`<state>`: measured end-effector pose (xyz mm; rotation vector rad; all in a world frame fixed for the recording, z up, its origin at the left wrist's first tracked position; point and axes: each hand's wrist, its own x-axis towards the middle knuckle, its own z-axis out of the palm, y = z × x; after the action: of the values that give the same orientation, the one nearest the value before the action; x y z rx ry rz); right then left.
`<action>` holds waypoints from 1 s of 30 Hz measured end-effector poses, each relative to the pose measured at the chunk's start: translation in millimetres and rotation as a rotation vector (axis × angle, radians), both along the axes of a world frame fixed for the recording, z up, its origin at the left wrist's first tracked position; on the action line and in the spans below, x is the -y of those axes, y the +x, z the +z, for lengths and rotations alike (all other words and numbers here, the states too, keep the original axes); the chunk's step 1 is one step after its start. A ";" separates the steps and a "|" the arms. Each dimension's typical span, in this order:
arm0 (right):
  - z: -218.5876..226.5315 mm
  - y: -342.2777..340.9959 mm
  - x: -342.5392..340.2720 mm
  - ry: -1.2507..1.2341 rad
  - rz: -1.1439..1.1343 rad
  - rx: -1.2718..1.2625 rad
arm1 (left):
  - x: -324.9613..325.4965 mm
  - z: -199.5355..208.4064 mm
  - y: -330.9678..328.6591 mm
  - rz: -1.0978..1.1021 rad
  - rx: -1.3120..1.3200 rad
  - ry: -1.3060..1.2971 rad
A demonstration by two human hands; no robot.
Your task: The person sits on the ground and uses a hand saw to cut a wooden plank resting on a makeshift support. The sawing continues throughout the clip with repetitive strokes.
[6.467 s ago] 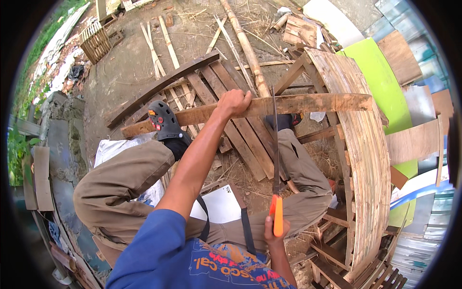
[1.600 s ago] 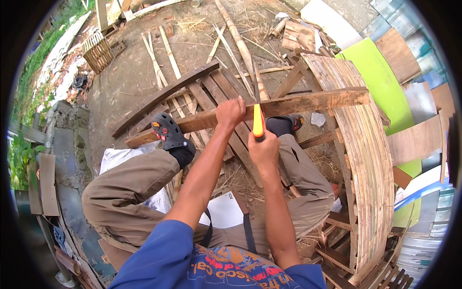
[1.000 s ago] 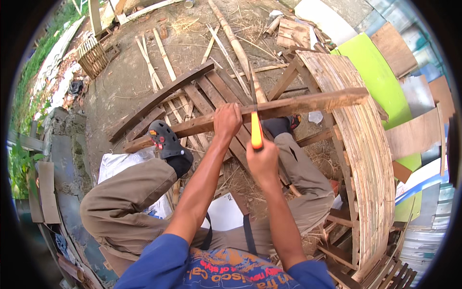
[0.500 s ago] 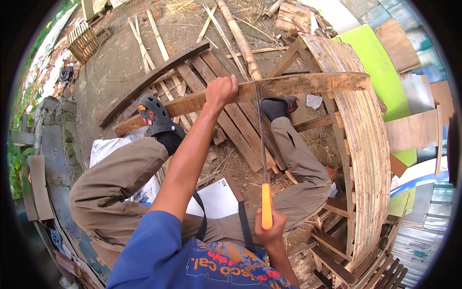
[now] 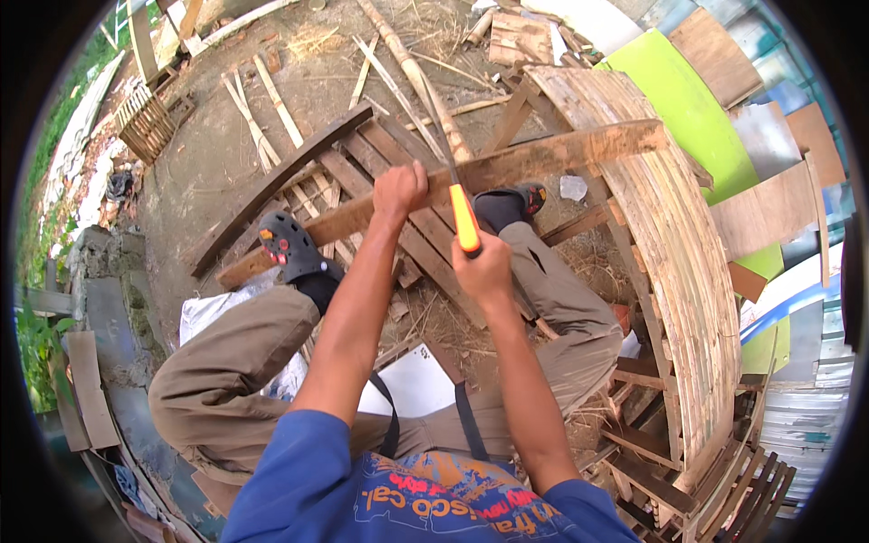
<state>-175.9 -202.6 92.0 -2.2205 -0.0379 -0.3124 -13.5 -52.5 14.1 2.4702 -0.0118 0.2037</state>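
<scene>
A long brown wooden plank (image 5: 561,147) lies crosswise ahead of me, its right end over a slatted bamboo bench. My left hand (image 5: 400,190) is closed over the plank's top edge, just left of the saw. In my right hand (image 5: 485,264) is the orange-and-yellow handle of a handsaw (image 5: 464,222). Its thin blade crosses the plank's edge and points away from me, the handle now close to the wood. My left shoe, a dark clog (image 5: 291,246), is by the plank's left part; the other clog (image 5: 532,197) sits beyond the saw.
Under the plank lies a dark slatted wooden frame (image 5: 362,154). The bamboo-slat bench (image 5: 674,299) stands at right, beside a lime-green panel (image 5: 692,109) and metal sheets. Bamboo poles (image 5: 412,72) lie on the ground ahead. At left runs a low concrete wall (image 5: 113,317).
My right hand has pushed the saw forward, from near my lap up to the plank. My left hand keeps its hold on the plank. The whole view has shifted slightly.
</scene>
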 end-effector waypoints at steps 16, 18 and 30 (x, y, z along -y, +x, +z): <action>-6.5 37.9 -3.8 -0.052 -0.020 0.102 | 13.0 -0.9 -17.6 0.004 0.079 -0.084; 8.1 61.1 -24.1 0.007 -0.039 0.028 | 9.9 -6.8 -21.6 0.047 0.023 -0.057; -32.4 -44.8 2.5 0.126 0.162 0.281 | -3.1 -15.2 -4.8 0.086 0.031 0.030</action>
<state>-220.7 -205.1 59.6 -2.0205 -0.3396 -0.5193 -18.3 -49.4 -1.0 2.4997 0.0789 0.2814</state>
